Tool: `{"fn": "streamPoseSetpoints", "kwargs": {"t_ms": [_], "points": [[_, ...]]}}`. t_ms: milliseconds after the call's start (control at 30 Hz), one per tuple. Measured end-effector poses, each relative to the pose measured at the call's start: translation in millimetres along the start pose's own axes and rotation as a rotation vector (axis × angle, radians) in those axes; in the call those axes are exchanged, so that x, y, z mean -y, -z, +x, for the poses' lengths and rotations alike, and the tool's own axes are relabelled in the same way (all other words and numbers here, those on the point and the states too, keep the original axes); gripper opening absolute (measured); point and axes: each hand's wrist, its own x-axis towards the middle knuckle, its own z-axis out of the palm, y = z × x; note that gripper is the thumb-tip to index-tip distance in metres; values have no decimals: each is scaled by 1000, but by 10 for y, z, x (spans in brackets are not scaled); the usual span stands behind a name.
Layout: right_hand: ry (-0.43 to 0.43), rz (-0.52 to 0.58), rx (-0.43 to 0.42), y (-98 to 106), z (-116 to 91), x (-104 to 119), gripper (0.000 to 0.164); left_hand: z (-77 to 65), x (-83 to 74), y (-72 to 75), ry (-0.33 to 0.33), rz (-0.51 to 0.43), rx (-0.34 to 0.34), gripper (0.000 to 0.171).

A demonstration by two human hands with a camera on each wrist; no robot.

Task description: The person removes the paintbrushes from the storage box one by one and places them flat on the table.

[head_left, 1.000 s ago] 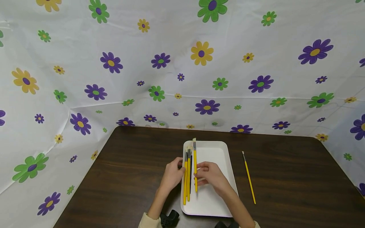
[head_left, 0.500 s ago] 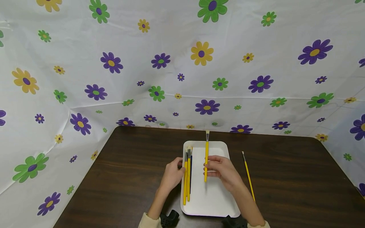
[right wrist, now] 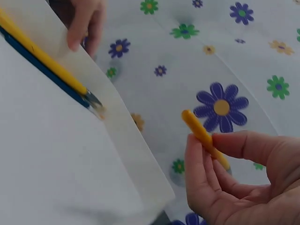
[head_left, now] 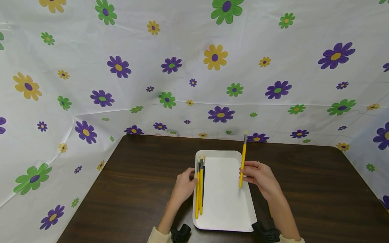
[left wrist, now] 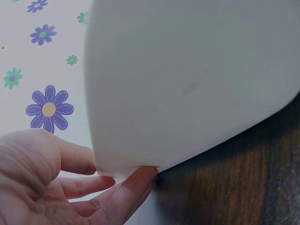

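Observation:
My right hand pinches a yellow-handled paintbrush between thumb and fingers. The brush stands nearly upright, bristles up, over the right edge of a white rectangular tray. In the right wrist view, the yellow handle sticks out past the fingertips. My left hand holds the tray's left rim, thumb on one side and fingers on the other, as the left wrist view shows. Along the tray's left side lie several paintbrushes, yellow-handled ones and a dark blue one, with bristles at the far end.
Another yellow paintbrush lies on the dark wooden table right of the tray, mostly hidden by my right forearm. A flower-printed white cloth hangs behind and beside the table. Black devices sit at both wrists.
My right hand has lifted the yellow paintbrush from beside the others and carried it rightward across the tray to its right edge. My left hand has stayed at the tray's left rim.

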Motion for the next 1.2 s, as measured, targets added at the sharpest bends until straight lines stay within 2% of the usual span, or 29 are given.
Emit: {"fn": "streamPoseSetpoints", "kwargs": {"t_ms": [167,467,700,900,1200], "points": [[12,-99,6,207,6,-28,48,6,-1,-4,-8,19,-8,34],[-27,-253,43,568,-5,-116,51,-3,-8,1,-2,7,3,34],[-94,-371,10,816,-21,-162,46,-5,-12,8,10,-9,8,36],[-155,-441,-16,918,-46,-183,41,-1,-1,7,9,-9,3,36],[-195,-535,-22,927,-75,-213,28,-4,-9,5,13,-3,5,36]]}}
